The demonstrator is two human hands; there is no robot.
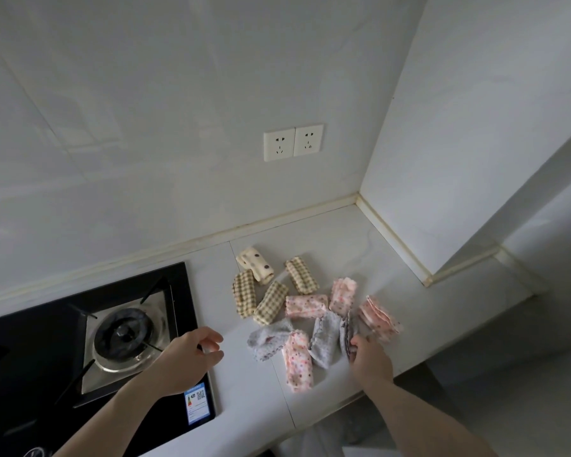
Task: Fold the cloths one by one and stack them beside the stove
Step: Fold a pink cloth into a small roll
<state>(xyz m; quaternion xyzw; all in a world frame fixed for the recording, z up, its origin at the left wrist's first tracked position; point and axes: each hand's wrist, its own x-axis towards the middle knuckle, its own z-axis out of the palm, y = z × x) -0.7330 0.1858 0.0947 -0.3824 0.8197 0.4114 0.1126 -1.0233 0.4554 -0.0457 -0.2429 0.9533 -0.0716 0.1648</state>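
Grey scalloped cloth (347, 331), at five o'clock in the scatter on the counter (251, 390), is pinched by the right hand (371, 359). Left hand (192, 356) hovers loosely curled, empty, by the stove (80, 341). Light and limp, it likely handles best by corners.

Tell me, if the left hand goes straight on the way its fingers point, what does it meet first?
Probably the grey cloth. The left hand points right across bare counter, and that crumpled cloth lies nearest in line. Its height above the counter is unclear.
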